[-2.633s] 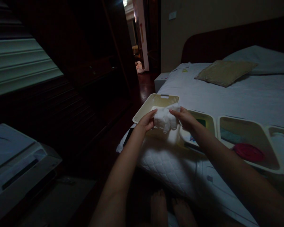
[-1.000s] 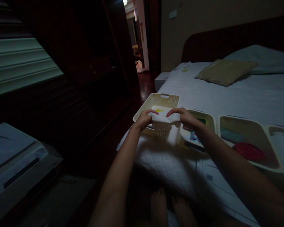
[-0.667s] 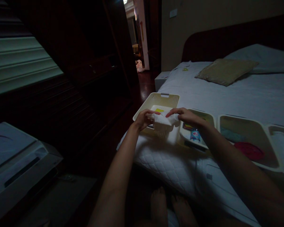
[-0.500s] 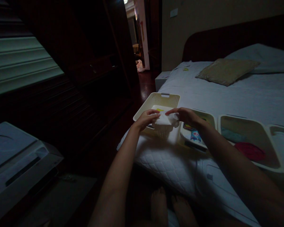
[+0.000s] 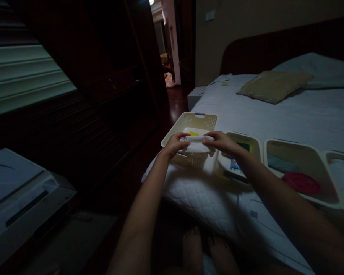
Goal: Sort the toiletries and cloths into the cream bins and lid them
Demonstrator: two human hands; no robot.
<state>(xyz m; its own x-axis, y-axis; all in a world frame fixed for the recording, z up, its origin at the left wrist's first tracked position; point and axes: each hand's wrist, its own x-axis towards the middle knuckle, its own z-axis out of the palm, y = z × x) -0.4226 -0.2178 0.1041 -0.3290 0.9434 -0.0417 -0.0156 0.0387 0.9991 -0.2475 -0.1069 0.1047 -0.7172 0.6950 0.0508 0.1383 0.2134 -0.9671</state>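
My left grip (image 5: 175,145) and right grip (image 5: 221,141) each pinched one end of a white cloth (image 5: 197,146), barely parted around its thickness, a cream basket (image 5: 206,121) beyond them.

Bedroom, dimly lit. Wall (image 5: 263,19): plain, greyish beige, with one pale switch plate (image 5: 210,15). Doorway (image 5: 164,38): narrow, at the far end, showing a brighter space beyond and a light (image 5: 151,2) at top. Floor (image 5: 174,109): dark reddish, glossy near the doorway. Bed (image 5: 246,110): white cover, quilted edge, dark curved headboard (image 5: 286,44); tan cushion (image 5: 275,87) lying before pale bedding (image 5: 315,70). Bedside unit (image 5: 195,100): low, whitish. Cabinetry (image 5: 103,46): dark, left side, with pale slatted panel (image 5: 25,76).
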